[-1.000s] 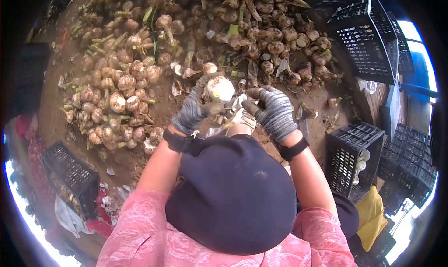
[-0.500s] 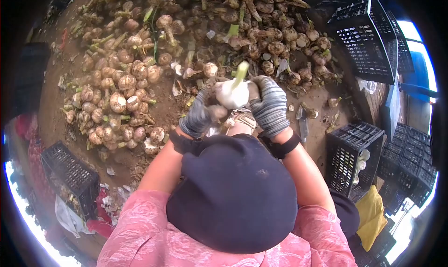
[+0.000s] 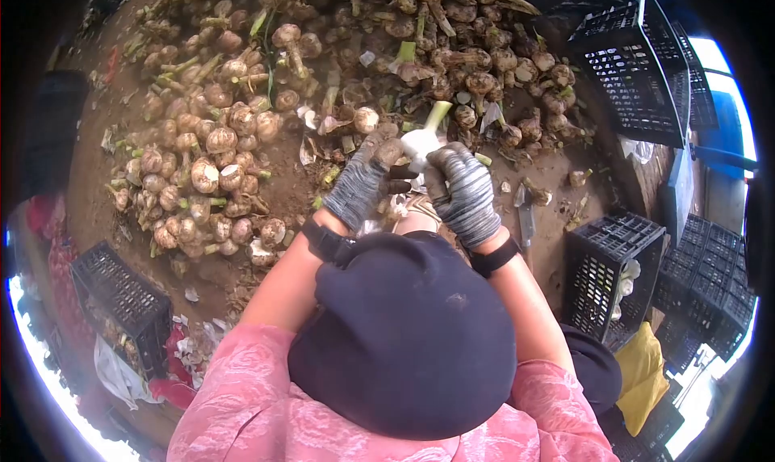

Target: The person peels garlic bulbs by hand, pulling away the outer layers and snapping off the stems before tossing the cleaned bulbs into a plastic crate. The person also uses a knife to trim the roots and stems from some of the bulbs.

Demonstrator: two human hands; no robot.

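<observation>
Bare brown dirt ground (image 3: 282,195) here, strewn with papery skins, and a great heap of unpeeled garlic (image 3: 339,66) banked across the top of the view. Both gloved hands meet in front of the dark cap (image 3: 404,333). The left hand (image 3: 359,189) and the right hand (image 3: 462,194) are closed together around one garlic bulb (image 3: 420,143), fingers curled tight, and the bulb sits low between the palms. A second ago its flat white base faced up; now the pale green stalk (image 3: 438,115) juts up and away toward the heap, so the bulb has been turned over in the grip, and the hands have pulled in closer to each other. Judging by that, the work has gone from the root end to the skin. The gloves are knitted, grey-striped, grubby. The held bulb is smooth and white; those in the heap are round, tan, mud-crusted. Black lattice plastic crates (image 3: 601,272) stand at right, with more on the left.
</observation>
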